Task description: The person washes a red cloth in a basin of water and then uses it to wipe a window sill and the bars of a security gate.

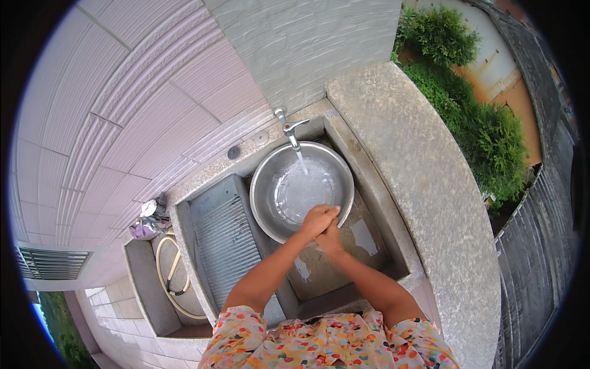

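Observation:
Water runs from a chrome faucet (290, 130) into a round metal basin (256, 196), which stands in the stone sink (341, 276) and holds clear water. Over the basin's near rim, my left hand (318, 220) and my right hand (330, 237) are pressed together, the left lying over the right. The fingers of both hands overlap, so whether they grip the rim or something small between them cannot be told.
A ribbed washboard slab (228, 240) slopes left of the basin. Further left, a pale hose (161, 272) lies coiled in a smaller trough, with a purple packet (143, 229) at its back corner. A wide stone ledge (415, 170) borders the right side. Two round drain stoppers sit by the wall.

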{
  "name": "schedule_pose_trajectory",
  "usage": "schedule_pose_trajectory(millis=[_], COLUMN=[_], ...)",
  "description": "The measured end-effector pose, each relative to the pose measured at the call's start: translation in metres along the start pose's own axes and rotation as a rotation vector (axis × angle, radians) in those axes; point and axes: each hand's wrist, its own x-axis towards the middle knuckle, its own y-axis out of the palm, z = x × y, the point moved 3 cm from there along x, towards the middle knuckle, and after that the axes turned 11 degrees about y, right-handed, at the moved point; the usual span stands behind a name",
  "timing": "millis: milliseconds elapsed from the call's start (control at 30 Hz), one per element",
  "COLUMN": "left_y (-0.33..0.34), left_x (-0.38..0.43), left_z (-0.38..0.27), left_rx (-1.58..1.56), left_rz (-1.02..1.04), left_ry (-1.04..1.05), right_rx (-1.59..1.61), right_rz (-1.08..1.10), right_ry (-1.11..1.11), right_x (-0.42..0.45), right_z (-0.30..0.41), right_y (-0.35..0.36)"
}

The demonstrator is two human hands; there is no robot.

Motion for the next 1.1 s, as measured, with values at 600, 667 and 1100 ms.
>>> schedule_pose_trajectory(millis=[600, 667, 1100], left_y=[-0.136, -0.142, -0.107], left_x=[0.075, 0.064, -0.028], left_z=[-0.088, -0.071, -0.087], left_rx=[0.818, 0.858, 0.073], left_rz=[-0.235, -0.237, 0.05], left_ry=[0.488, 0.564, 0.487], right_rx=[0.395, 0.423, 0.449], right_rz=[0.099, 0.081, -0.009], right_ry=[0.151, 0.147, 0.047], right_x=[-0.072, -0.07, -0.108], right_z=[0.023, 0.013, 0.007], right_y=[-0.082, -0.081, -0.104])
